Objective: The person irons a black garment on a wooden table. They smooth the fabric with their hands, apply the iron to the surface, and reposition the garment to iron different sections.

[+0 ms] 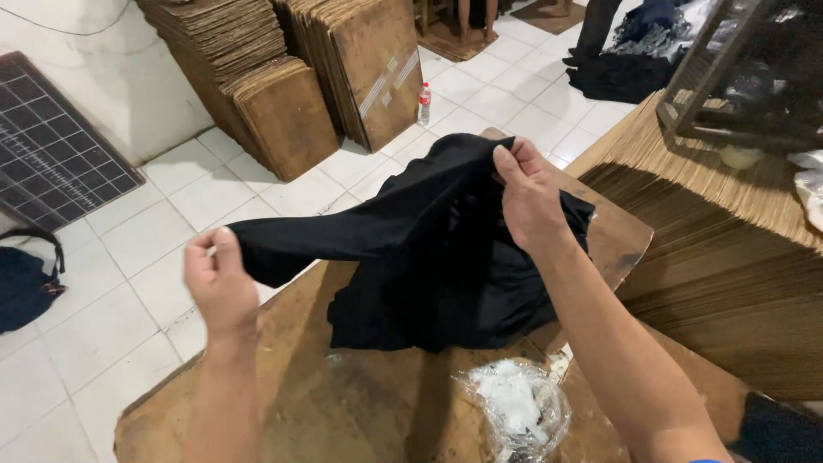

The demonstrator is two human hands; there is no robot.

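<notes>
Head view: a person stretches a black garment (429, 249) between two bare hands above a worn brown cardboard work surface (343, 411). The left hand (219, 287) is pinched closed on the end of what looks like a sleeve, pulled out to the side so the cloth runs taut and nearly level. The right hand (527, 193) is clamped on a bunched fold higher up, near the top of the garment, lifting it — the lower part hangs down and its hem rests on the cardboard. The hands are well apart, a hold that seems meant to spread the fabric open.

Near the bottom edge, just beside the right forearm, sits a clear plastic bag of white material (517, 407), within easy reach. To the right rises a tall stack of flat cardboard sheets (720, 249), its top level with the work area. More folded cartons (343, 69) lean against the far wall on the white tiled floor (111, 309), with a small plastic bottle (423, 103) standing beside them. A dark bag (24, 287) lies at the left edge. Another person's legs — partly cut off — show at the top of the frame.
</notes>
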